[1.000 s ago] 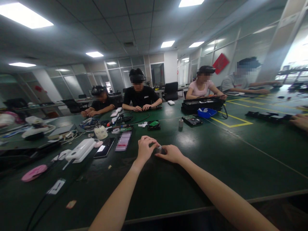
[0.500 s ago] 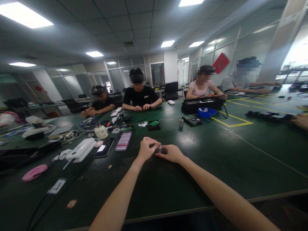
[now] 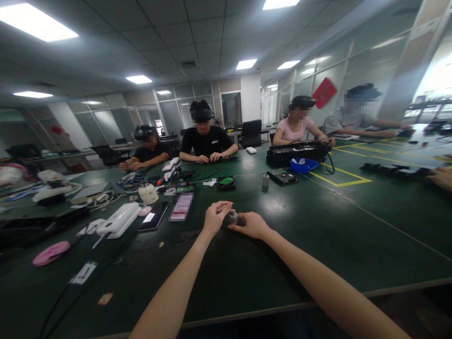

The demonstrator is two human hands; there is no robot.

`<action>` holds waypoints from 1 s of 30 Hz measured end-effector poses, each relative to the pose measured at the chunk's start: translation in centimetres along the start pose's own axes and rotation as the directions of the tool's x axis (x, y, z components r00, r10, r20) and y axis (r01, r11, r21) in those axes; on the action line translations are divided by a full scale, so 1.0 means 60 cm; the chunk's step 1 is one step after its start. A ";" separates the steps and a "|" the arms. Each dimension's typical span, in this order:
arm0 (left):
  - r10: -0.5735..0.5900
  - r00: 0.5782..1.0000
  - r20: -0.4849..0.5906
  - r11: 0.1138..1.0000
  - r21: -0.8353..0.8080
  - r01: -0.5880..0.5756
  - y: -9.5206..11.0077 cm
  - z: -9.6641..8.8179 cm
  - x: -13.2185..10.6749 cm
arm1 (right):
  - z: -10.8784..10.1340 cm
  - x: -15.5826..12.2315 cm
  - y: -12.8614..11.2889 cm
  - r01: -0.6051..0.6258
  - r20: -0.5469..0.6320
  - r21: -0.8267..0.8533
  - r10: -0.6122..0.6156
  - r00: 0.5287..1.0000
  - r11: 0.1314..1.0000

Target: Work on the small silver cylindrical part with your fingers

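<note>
A small grey metal cylinder [image 3: 233,216] stands on the green table in front of me, its light-coloured top showing. My right hand [image 3: 253,226] grips it from the right between thumb and fingers. Just left of and above that top, my left hand [image 3: 216,217] has thumb and fingertips pinched together. Whatever lies between those fingertips is too small to make out. A similar grey cylinder [image 3: 265,180] stands farther back, beside a hard drive [image 3: 283,176].
A blue tray [image 3: 303,165] and a black device lie at the back right, near co-workers. A green circuit board [image 3: 226,182] sits ahead. On the left are a phone [image 3: 154,217], a white power strip [image 3: 120,220], a cream jar [image 3: 148,193], a pink ring [image 3: 51,253] and cables.
My left fingertips have shifted slightly up and left, off the cylinder's top, which now shows more. My right hand has stayed in place on the cylinder.
</note>
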State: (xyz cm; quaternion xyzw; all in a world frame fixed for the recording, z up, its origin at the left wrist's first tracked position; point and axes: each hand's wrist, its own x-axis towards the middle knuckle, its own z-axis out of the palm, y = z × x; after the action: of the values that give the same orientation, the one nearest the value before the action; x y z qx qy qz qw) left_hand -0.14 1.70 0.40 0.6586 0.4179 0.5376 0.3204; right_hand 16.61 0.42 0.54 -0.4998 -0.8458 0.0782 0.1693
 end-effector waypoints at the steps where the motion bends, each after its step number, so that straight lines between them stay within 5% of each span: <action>1: 0.006 1.000 0.017 1.000 0.001 -0.006 0.002 0.002 -0.001 | 0.000 0.000 0.000 -0.001 0.000 0.000 0.001 1.000 1.000; 10: 0.031 0.994 0.109 0.999 -0.016 -0.029 0.015 0.022 -0.011 | 0.008 0.002 0.003 0.012 -0.035 -0.032 -0.013 0.999 0.999; 17: 0.104 0.994 -0.034 0.934 0.346 -0.086 0.015 0.012 -0.012 | 0.004 0.002 0.000 0.007 -0.008 -0.018 -0.007 1.000 1.000; 25: 0.096 0.990 -0.102 0.972 0.224 -0.072 0.009 -0.011 0.001 | 0.001 0.001 0.000 0.003 -0.004 -0.019 -0.003 1.000 1.000; 30: 0.018 0.978 -0.208 0.885 0.459 0.081 -0.030 -0.057 0.007 | -0.003 -0.002 -0.004 0.002 -0.015 0.008 -0.002 1.000 1.000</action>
State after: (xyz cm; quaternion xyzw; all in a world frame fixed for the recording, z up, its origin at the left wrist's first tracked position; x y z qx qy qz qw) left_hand -3.84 2.77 -0.21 0.6499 0.5761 0.4818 0.1170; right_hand 16.55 0.20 0.73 -0.4990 -0.8447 0.0778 0.1776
